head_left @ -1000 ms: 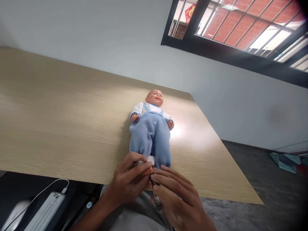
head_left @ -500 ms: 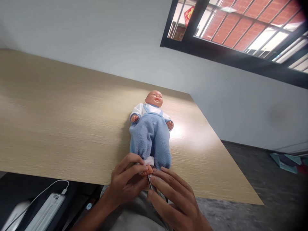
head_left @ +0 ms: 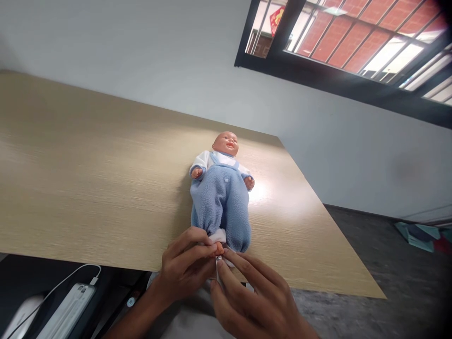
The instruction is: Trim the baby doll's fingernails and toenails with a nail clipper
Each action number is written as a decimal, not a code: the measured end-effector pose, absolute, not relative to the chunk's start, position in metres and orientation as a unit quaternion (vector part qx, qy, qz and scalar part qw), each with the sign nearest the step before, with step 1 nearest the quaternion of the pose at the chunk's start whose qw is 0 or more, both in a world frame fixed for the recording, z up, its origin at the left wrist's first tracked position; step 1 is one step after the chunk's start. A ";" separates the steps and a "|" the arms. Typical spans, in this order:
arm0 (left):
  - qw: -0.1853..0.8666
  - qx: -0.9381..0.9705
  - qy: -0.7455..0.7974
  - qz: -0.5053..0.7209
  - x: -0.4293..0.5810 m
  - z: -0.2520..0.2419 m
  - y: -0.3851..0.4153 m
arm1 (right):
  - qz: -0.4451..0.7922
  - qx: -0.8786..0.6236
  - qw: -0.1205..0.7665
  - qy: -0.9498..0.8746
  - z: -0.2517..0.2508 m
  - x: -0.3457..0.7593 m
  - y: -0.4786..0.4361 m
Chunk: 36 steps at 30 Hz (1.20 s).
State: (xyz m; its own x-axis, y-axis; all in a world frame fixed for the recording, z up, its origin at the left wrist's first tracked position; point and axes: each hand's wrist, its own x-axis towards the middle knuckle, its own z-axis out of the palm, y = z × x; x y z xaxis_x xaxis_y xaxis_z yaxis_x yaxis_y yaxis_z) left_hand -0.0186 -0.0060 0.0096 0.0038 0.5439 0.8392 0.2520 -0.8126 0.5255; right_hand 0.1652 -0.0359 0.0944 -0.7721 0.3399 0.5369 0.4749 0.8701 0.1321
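A baby doll [head_left: 221, 188] in blue fleece overalls and a white shirt lies on its back on the table, head away from me. My left hand [head_left: 185, 261] is closed round the doll's bare foot [head_left: 219, 247], which pokes out below a white cuff. Between the thumb and fingers of my right hand [head_left: 256, 294] is a small silver nail clipper [head_left: 218, 260]. Its tip is up against the toes, though whether the jaws touch them I cannot tell. My fingers cover most of the foot and part of the clipper.
The light wooden table [head_left: 106, 188] has its near edge just under my wrists and its right edge slanting down. Below left sit a white power strip [head_left: 67, 310] and a cable [head_left: 70, 278]. A grey wall and a barred window [head_left: 346, 37] stand behind.
My right hand has shifted slightly left, and the nail clipper has turned to point more straight at the toes. The left hand keeps its hold on the foot.
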 end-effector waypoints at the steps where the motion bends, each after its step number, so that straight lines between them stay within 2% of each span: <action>1: 0.111 0.701 0.284 0.644 -0.019 0.009 -0.006 | -0.137 -0.218 0.239 -0.936 0.096 0.166 -0.036; 12: 0.091 0.707 0.293 0.637 -0.019 0.011 -0.007 | -0.183 -0.204 0.213 -0.938 0.101 0.163 -0.035; 17: 0.119 0.709 0.279 0.637 -0.021 0.008 -0.006 | -0.141 -0.198 0.243 -0.939 0.101 0.167 -0.028; 22: 0.197 0.708 0.289 0.613 -0.026 0.007 -0.004 | -0.032 -0.186 0.348 -0.918 0.087 0.178 -0.017; 31: 0.205 0.711 0.293 0.605 -0.028 0.006 -0.002 | -0.083 -0.166 0.386 -0.903 0.062 0.169 -0.022; 36: 0.200 0.708 0.289 0.612 -0.027 0.005 -0.002 | -0.106 -0.175 0.356 -0.912 0.066 0.166 -0.025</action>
